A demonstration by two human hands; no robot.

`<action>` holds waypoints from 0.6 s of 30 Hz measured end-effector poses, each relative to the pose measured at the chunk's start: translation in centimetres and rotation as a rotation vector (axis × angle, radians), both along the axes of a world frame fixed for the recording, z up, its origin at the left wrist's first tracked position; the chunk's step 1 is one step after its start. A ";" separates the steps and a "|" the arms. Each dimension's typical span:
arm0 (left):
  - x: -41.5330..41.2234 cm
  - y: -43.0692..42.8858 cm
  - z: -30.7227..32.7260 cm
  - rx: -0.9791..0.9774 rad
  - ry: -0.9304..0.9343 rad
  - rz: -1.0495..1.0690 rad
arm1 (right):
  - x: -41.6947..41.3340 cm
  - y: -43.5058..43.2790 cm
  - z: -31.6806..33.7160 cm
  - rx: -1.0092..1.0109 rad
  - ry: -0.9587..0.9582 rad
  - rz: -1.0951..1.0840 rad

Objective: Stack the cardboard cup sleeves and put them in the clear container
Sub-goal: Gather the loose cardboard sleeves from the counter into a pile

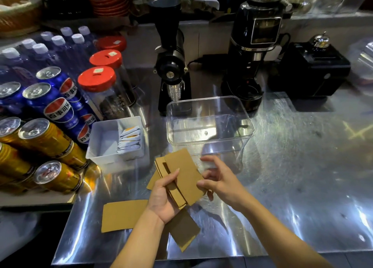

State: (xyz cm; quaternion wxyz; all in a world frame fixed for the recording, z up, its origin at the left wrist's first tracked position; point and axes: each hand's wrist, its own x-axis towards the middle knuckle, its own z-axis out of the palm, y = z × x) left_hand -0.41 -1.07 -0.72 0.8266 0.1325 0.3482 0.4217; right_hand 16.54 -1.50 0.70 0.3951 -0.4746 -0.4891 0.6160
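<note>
Left hand [164, 199] pinches an uneven fan of sleeves [181, 179] just short of the clear container [210, 106], right hand's [220, 179] grip loose and empty, so they may splay and slip onto the table [292, 167].

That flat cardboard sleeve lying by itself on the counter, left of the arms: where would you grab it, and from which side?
The loose sleeve lies flat on the steel counter, so there is little to pinch from above. Probably best is its long near edge, approached from the counter's front: slide fingertips under, thumb on top. The right hand looks free; the left hand holds the sleeve stack.
</note>
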 end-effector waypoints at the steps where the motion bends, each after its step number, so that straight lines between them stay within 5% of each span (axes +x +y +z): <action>1: -0.1 0.0 0.0 0.000 -0.009 -0.003 | -0.4 0.0 0.0 -0.006 -0.005 0.012; 18: -6.0 -0.2 0.5 0.016 -0.145 0.246 | -4.2 2.2 -2.0 0.191 -0.561 -0.022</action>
